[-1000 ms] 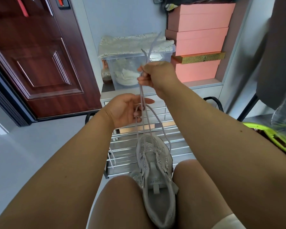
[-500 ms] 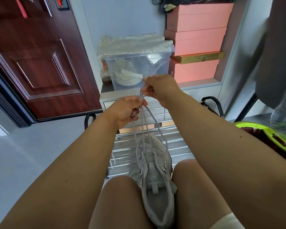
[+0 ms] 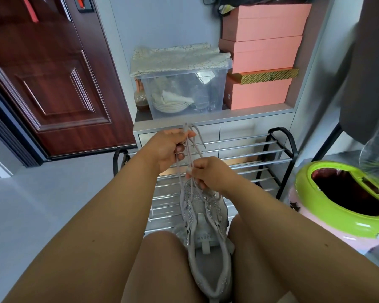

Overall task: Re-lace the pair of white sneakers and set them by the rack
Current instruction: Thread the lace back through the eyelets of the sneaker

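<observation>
Wedged between the knees, the sneaker (image 3: 206, 232) is mid-lacing: just above it the right hand (image 3: 210, 174) pinches the lace (image 3: 189, 154), the left hand (image 3: 169, 147) grips its ends higher, likely needing the next eyelet, rack (image 3: 271, 149) beyond.

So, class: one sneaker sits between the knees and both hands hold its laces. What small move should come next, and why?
Probably feed the lace tip pinched in the right hand into the next open eyelet of the sneaker. The left hand already holds the laces up and clear, and the right hand sits just above the toe end, so the tip is close to where it must go.
</observation>
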Demonstrator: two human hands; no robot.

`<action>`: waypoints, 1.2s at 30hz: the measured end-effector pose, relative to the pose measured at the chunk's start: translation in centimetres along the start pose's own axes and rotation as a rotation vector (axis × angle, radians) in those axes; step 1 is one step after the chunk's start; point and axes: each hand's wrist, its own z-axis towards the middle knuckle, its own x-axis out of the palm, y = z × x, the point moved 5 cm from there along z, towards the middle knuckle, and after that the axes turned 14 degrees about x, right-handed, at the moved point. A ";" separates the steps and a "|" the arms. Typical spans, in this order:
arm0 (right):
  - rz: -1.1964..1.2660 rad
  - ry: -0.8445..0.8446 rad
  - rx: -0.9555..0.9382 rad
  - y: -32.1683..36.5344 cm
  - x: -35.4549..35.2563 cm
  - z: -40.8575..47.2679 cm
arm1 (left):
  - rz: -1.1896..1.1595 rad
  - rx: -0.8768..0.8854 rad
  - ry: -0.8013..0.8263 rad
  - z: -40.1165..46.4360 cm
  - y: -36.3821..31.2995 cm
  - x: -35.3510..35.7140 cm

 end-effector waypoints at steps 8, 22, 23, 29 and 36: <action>0.268 -0.228 -0.100 6.6 -4.8 1.9 | -0.001 -0.263 0.017 -0.6 2.9 -0.6; 0.374 -0.317 0.038 10.0 -6.6 4.4 | 0.274 -0.249 0.489 -3.3 3.1 0.7; 0.372 -0.321 0.050 9.8 -6.5 4.5 | 0.323 -0.204 0.507 -3.5 2.9 0.8; 0.439 -0.284 0.031 9.3 -6.3 4.0 | 0.541 0.018 0.403 -3.5 2.1 1.3; 0.577 -0.292 -0.009 8.5 -6.8 3.9 | 0.333 0.049 0.113 -2.4 0.9 1.0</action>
